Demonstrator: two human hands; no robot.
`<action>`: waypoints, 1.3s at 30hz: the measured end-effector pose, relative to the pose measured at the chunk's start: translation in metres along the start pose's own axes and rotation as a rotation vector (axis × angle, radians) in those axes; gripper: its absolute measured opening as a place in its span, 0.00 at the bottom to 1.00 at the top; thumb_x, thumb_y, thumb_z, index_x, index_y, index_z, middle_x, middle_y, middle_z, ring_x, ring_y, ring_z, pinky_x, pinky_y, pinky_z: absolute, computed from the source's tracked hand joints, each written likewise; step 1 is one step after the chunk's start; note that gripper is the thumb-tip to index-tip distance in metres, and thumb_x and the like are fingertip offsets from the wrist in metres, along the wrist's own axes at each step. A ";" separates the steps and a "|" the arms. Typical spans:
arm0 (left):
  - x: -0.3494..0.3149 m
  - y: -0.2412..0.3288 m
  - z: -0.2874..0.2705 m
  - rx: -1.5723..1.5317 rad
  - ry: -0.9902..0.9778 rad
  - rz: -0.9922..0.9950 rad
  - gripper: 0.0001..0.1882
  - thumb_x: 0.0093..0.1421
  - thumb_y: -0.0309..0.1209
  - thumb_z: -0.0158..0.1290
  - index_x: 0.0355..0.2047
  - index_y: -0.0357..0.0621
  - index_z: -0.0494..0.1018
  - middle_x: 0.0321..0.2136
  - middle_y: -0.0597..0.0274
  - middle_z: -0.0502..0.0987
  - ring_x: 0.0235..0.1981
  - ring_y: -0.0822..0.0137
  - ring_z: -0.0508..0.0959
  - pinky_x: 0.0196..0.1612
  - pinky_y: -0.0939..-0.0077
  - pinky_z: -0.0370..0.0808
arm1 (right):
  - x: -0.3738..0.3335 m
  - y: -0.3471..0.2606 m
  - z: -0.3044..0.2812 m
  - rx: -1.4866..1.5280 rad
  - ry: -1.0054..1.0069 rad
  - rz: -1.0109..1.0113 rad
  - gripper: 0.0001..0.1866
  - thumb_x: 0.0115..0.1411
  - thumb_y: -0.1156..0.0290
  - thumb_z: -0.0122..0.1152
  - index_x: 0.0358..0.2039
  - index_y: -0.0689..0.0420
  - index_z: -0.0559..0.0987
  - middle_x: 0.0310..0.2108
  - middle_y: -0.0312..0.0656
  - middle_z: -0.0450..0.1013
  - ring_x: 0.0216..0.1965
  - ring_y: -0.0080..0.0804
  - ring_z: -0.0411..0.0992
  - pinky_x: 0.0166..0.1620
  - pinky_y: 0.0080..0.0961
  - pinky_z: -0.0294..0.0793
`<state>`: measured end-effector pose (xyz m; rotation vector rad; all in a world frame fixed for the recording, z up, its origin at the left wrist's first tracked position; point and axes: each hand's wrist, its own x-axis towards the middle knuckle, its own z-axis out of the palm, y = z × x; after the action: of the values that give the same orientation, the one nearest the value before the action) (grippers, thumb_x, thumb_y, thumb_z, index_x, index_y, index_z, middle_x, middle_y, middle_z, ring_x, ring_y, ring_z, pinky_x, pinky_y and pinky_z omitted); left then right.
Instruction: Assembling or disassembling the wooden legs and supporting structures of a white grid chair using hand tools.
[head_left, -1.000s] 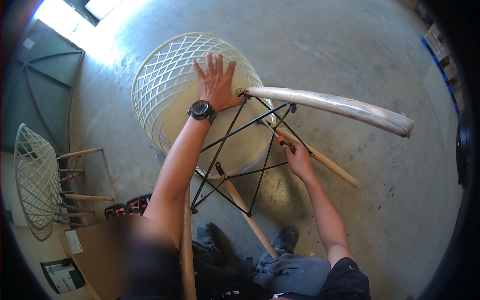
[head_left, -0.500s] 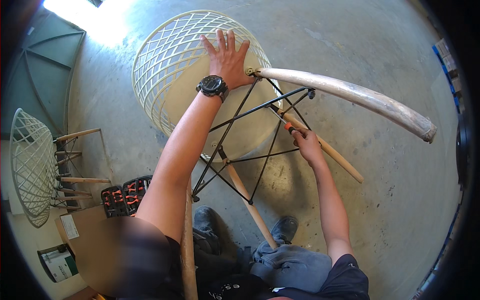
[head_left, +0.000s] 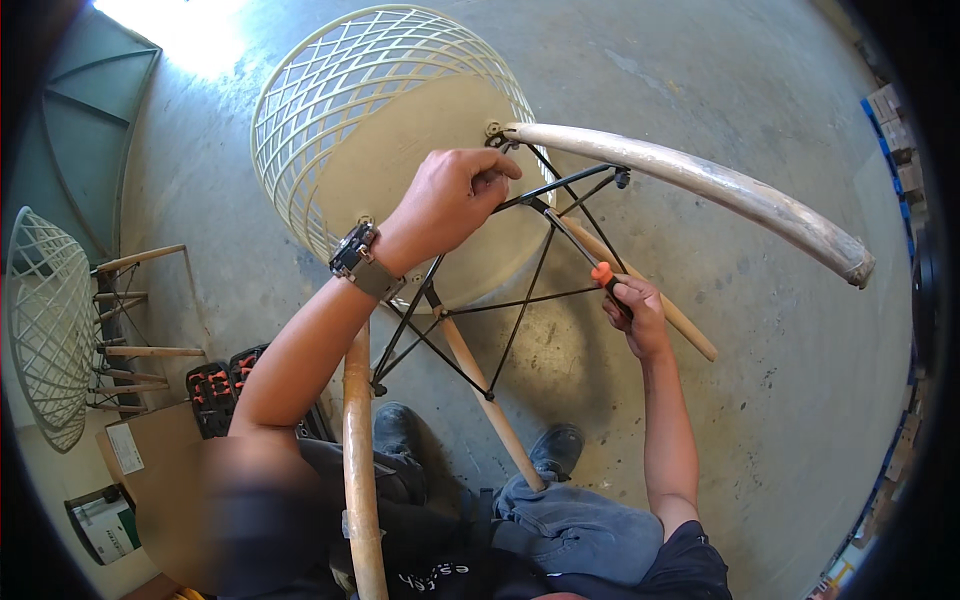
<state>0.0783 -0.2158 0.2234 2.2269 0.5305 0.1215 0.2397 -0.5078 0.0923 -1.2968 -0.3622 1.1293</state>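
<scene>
A cream chair with a lattice shell (head_left: 330, 70) stands tipped over in front of me, the underside of its round seat (head_left: 400, 130) facing up. Thin black metal rods (head_left: 522, 345) brace its wooden legs (head_left: 680, 180). My right hand (head_left: 637, 312) grips a screwdriver (head_left: 603, 273) by its orange and black handle, the shaft angled up toward a black leg bracket by the rods. Above the seat, my left hand (head_left: 460, 195) is curled, thumb and fingers together close to the upper rods and the far leg's mount; whatever it pinches is hidden.
A second lattice chair (head_left: 50, 330) lies on its side at the left. Near it are a tool case (head_left: 210, 395) with orange-handled tools, a cardboard box (head_left: 150, 450) and a white and green container (head_left: 105, 525). Boxes on blue pallets (head_left: 900, 165) line the right edge.
My left hand has come off the seat underside, drawing back and curling from spread fingers beside the rods. My right hand has moved slightly nearer with the screwdriver, showing more of its shaft.
</scene>
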 end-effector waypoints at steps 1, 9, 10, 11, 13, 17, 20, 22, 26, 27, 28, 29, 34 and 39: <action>-0.004 0.002 0.000 -0.004 0.003 0.001 0.17 0.59 0.28 0.56 0.50 0.40 0.76 0.41 0.59 0.80 0.33 0.70 0.77 0.39 0.74 0.75 | -0.004 -0.003 0.000 -0.005 0.000 0.000 0.20 0.61 0.60 0.61 0.44 0.65 0.81 0.20 0.30 0.67 0.18 0.14 0.60 0.20 0.13 0.52; -0.051 0.040 0.000 -0.144 0.076 0.199 0.16 0.59 0.25 0.60 0.48 0.37 0.78 0.29 0.66 0.81 0.23 0.79 0.75 0.30 0.82 0.74 | -0.026 -0.022 0.009 0.078 -0.102 -0.161 0.22 0.54 0.59 0.67 0.39 0.66 0.83 0.24 0.37 0.74 0.20 0.19 0.62 0.23 0.17 0.60; -0.057 0.043 0.003 -0.150 0.082 0.204 0.16 0.59 0.25 0.60 0.48 0.37 0.78 0.29 0.66 0.81 0.23 0.79 0.75 0.30 0.82 0.74 | -0.027 -0.024 0.010 0.068 -0.103 -0.163 0.22 0.54 0.59 0.67 0.39 0.66 0.83 0.24 0.37 0.74 0.20 0.19 0.62 0.23 0.17 0.60; -0.061 0.047 0.007 -0.274 -0.030 0.247 0.18 0.58 0.26 0.62 0.49 0.37 0.78 0.30 0.67 0.82 0.25 0.79 0.77 0.30 0.83 0.74 | -0.027 -0.024 0.011 0.077 -0.147 -0.197 0.21 0.52 0.58 0.68 0.38 0.64 0.83 0.24 0.38 0.76 0.19 0.20 0.62 0.23 0.18 0.60; -0.069 0.060 0.012 -0.499 -0.175 0.272 0.19 0.57 0.31 0.67 0.47 0.37 0.79 0.29 0.64 0.83 0.28 0.78 0.80 0.32 0.82 0.77 | -0.026 -0.023 0.009 0.067 -0.192 -0.230 0.21 0.51 0.57 0.69 0.37 0.63 0.84 0.25 0.40 0.77 0.19 0.20 0.62 0.23 0.19 0.61; -0.081 0.087 0.010 -0.506 -0.147 0.343 0.11 0.58 0.29 0.66 0.39 0.37 0.82 0.25 0.60 0.83 0.26 0.76 0.82 0.33 0.81 0.79 | -0.025 -0.012 0.007 0.116 -0.303 -0.191 0.25 0.49 0.53 0.69 0.34 0.67 0.84 0.20 0.37 0.73 0.19 0.20 0.63 0.23 0.19 0.57; -0.088 0.089 0.010 -0.514 -0.161 0.376 0.11 0.58 0.28 0.66 0.39 0.37 0.82 0.26 0.59 0.83 0.27 0.76 0.83 0.32 0.82 0.79 | -0.025 -0.009 0.019 0.199 -0.357 -0.172 0.24 0.49 0.53 0.71 0.32 0.66 0.84 0.21 0.38 0.75 0.19 0.20 0.63 0.23 0.19 0.59; -0.093 0.094 0.009 -0.524 -0.165 0.397 0.10 0.57 0.27 0.66 0.39 0.37 0.82 0.26 0.59 0.83 0.28 0.75 0.83 0.32 0.81 0.79 | -0.029 -0.010 0.024 0.288 -0.398 -0.156 0.23 0.49 0.54 0.72 0.32 0.65 0.83 0.23 0.38 0.76 0.19 0.19 0.65 0.24 0.18 0.63; -0.101 0.101 0.013 -0.535 -0.172 0.441 0.09 0.57 0.27 0.66 0.37 0.37 0.83 0.27 0.59 0.84 0.28 0.74 0.84 0.33 0.80 0.80 | -0.030 -0.003 0.010 0.239 -0.342 -0.177 0.26 0.47 0.55 0.74 0.39 0.63 0.81 0.29 0.36 0.77 0.23 0.17 0.71 0.25 0.11 0.68; -0.103 0.103 0.014 -0.545 -0.174 0.450 0.09 0.57 0.27 0.66 0.37 0.37 0.83 0.27 0.59 0.84 0.28 0.74 0.84 0.33 0.80 0.80 | -0.033 -0.007 0.010 0.229 -0.333 -0.178 0.26 0.47 0.55 0.74 0.39 0.63 0.81 0.29 0.36 0.77 0.23 0.17 0.71 0.25 0.11 0.68; -0.104 0.106 0.014 -0.556 -0.166 0.470 0.08 0.57 0.26 0.66 0.36 0.37 0.83 0.27 0.59 0.84 0.28 0.73 0.84 0.33 0.80 0.81 | -0.033 -0.009 0.012 0.246 -0.353 -0.165 0.27 0.47 0.54 0.75 0.40 0.62 0.80 0.31 0.36 0.77 0.25 0.16 0.71 0.26 0.10 0.69; -0.106 0.109 0.014 -0.568 -0.158 0.490 0.08 0.56 0.26 0.66 0.36 0.37 0.83 0.27 0.59 0.84 0.28 0.73 0.84 0.33 0.80 0.81 | -0.035 -0.010 0.015 0.263 -0.374 -0.153 0.28 0.47 0.53 0.75 0.41 0.61 0.78 0.33 0.37 0.77 0.26 0.16 0.72 0.26 0.09 0.69; -0.116 0.118 0.013 -0.601 -0.160 0.529 0.08 0.55 0.25 0.67 0.35 0.38 0.82 0.26 0.59 0.84 0.28 0.72 0.84 0.32 0.79 0.81 | -0.049 -0.017 0.041 0.305 -0.293 -0.103 0.29 0.47 0.52 0.76 0.40 0.59 0.76 0.35 0.36 0.75 0.31 0.20 0.75 0.30 0.13 0.75; -0.120 0.119 0.014 -0.597 -0.153 0.582 0.07 0.55 0.25 0.67 0.34 0.38 0.82 0.25 0.59 0.83 0.27 0.71 0.84 0.31 0.79 0.80 | -0.063 -0.034 0.061 0.283 -0.270 -0.119 0.30 0.46 0.51 0.77 0.41 0.59 0.76 0.33 0.36 0.74 0.32 0.24 0.76 0.36 0.18 0.78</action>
<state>0.0124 -0.3432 0.3139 1.7165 -0.2344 0.3557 0.1801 -0.5195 0.1636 -0.8664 -0.4547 1.2087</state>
